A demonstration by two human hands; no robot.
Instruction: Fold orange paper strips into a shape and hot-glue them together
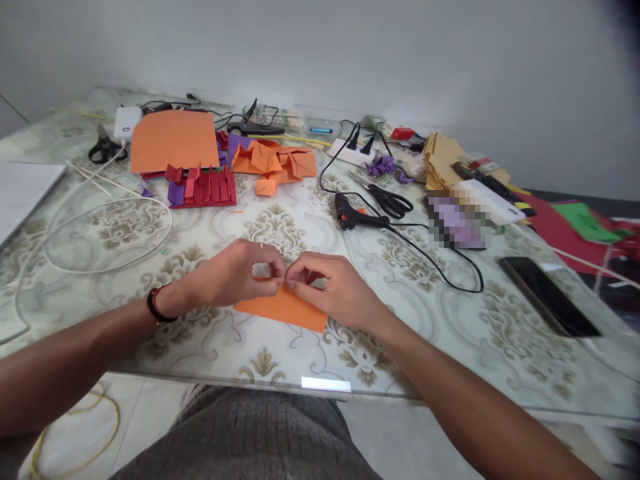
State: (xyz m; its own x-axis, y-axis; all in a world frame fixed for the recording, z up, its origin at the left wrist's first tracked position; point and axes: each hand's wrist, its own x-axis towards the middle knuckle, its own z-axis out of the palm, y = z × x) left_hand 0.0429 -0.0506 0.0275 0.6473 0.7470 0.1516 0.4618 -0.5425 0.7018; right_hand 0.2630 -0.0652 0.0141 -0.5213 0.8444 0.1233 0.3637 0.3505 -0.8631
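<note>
A piece of orange paper [285, 311] is in front of me near the table's front edge. Both hands pinch its far edge close to the middle, fingertips nearly touching each other. My left hand [245, 273] is closed on the paper from the left, and a dark band circles that wrist. From the right, my right hand [333, 283] is closed on the same edge, thumb and forefinger together. The fingers hide part of the far edge, so I cannot tell whether it is folded there.
Folded red paper pieces [210, 187], an orange sheet [175, 141] and folded orange pieces [275, 160] lie farther back. To the right are a glue gun [357, 215], scissors [393, 200], looping black cable and a phone [547, 295]. A white cable [107, 270] coils at left.
</note>
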